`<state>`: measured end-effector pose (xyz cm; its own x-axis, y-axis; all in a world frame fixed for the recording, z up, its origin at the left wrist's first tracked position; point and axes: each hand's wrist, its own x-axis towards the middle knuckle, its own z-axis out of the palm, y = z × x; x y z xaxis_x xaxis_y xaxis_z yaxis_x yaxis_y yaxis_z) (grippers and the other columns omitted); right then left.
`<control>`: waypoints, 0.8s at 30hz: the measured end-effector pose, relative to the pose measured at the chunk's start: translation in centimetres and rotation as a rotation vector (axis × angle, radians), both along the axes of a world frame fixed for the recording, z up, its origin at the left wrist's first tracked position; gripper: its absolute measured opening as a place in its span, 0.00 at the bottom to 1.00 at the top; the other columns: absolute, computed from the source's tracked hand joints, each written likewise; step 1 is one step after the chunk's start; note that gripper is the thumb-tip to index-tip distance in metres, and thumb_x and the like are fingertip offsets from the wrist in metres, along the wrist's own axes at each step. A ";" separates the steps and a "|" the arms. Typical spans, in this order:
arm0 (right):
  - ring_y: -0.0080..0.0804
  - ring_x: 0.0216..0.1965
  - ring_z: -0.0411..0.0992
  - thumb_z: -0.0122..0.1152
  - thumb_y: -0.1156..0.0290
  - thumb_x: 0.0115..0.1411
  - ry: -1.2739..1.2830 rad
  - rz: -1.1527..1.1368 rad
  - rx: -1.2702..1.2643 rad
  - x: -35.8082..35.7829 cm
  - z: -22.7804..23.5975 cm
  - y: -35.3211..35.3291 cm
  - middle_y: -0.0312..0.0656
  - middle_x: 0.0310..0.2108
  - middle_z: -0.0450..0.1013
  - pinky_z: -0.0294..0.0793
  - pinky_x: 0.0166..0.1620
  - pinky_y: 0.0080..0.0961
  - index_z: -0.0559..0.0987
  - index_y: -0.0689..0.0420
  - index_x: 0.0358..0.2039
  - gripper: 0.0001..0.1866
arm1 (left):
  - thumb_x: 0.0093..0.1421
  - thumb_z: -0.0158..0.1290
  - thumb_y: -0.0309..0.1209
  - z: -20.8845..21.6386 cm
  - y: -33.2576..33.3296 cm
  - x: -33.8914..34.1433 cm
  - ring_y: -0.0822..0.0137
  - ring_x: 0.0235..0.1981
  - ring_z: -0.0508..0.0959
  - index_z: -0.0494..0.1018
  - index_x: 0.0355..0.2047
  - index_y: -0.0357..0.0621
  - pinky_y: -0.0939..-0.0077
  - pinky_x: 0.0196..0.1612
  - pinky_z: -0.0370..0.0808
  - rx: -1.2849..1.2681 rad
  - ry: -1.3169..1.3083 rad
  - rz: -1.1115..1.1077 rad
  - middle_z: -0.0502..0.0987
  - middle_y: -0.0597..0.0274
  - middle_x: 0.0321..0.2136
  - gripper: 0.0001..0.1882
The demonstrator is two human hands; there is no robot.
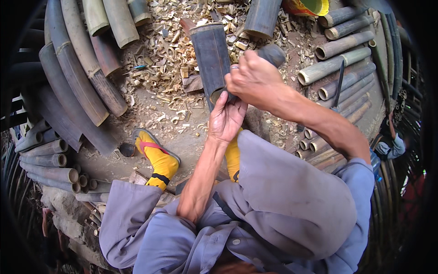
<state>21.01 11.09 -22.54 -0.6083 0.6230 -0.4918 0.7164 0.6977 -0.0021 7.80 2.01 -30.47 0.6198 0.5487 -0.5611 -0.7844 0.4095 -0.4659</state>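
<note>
A thick dark bamboo tube (210,57) stands tilted in front of me, its cut far end pale at the rim. At its near end is my left hand (226,119), palm turned up, thumb against the rim and fingers curled in, partly hidden by the other hand. My right hand (255,78) is closed in a fist just above and to the right, around a dark cylindrical piece (273,55) with a rounded end. Whatever joins that piece between the two hands is hidden. Pale bamboo shavings (171,75) lie thick around the tube.
Long bamboo poles (75,64) lie at the left, with shorter tubes (50,173) stacked below them. More cut tubes (335,65) lie in a row at the right, where a dark blade (340,84) stands up. Another tube (263,18) lies beyond. My sandalled foot (157,155) rests left.
</note>
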 end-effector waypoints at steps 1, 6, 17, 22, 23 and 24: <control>0.37 0.27 0.76 0.61 0.65 0.49 -0.075 0.120 0.012 -0.6 -0.1 0.8 0.38 0.19 0.74 0.72 0.32 0.32 0.78 0.54 0.30 0.09 | 0.64 0.48 0.34 -0.2 -0.4 0.0 0.57 0.55 0.69 0.64 0.53 0.35 0.56 0.62 0.65 0.039 -0.002 -0.033 0.69 0.54 0.52 0.21; 0.43 0.26 0.77 0.60 0.66 0.44 0.108 -0.536 -0.629 4.2 -1.5 -5.4 0.47 0.22 0.76 0.74 0.34 0.38 0.79 0.62 0.29 0.14 | 0.52 0.62 0.46 2.0 -3.1 -0.2 0.56 0.60 0.64 0.61 0.57 0.44 0.45 0.58 0.64 0.288 0.122 -0.478 0.63 0.58 0.57 0.37; 0.42 0.44 0.70 0.59 0.63 0.51 0.534 -0.230 0.153 -0.1 7.6 -5.2 0.47 0.35 0.71 0.65 0.51 0.39 0.71 0.59 0.45 0.21 | 0.41 0.59 0.35 5.6 2.2 -6.5 0.67 0.24 0.76 0.73 0.33 0.38 0.70 0.30 0.74 1.387 1.486 -1.188 0.76 0.58 0.24 0.19; 0.39 0.38 0.74 0.53 0.68 0.53 0.583 0.134 -0.419 -4.9 -0.7 -7.7 0.39 0.27 0.74 0.72 0.44 0.37 0.71 0.55 0.36 0.10 | 0.40 0.60 0.35 4.0 -4.5 -10.8 0.58 0.26 0.78 0.73 0.31 0.38 0.66 0.32 0.73 1.122 1.209 -1.303 0.77 0.52 0.25 0.18; 0.41 0.35 0.76 0.54 0.68 0.53 0.591 0.154 -0.472 -5.7 -2.4 -7.6 0.41 0.26 0.75 0.73 0.41 0.39 0.72 0.56 0.34 0.09 | 0.40 0.60 0.35 3.0 -6.1 -11.2 0.57 0.26 0.78 0.73 0.30 0.38 0.65 0.32 0.73 0.987 1.177 -1.271 0.77 0.51 0.25 0.18; 0.42 0.33 0.77 0.55 0.68 0.52 0.594 0.163 -0.521 -6.5 -4.5 -7.9 0.43 0.26 0.76 0.75 0.38 0.40 0.74 0.57 0.32 0.09 | 0.40 0.60 0.35 2.5 -6.8 -11.3 0.58 0.26 0.78 0.73 0.30 0.38 0.65 0.32 0.73 0.971 1.338 -1.251 0.77 0.52 0.25 0.18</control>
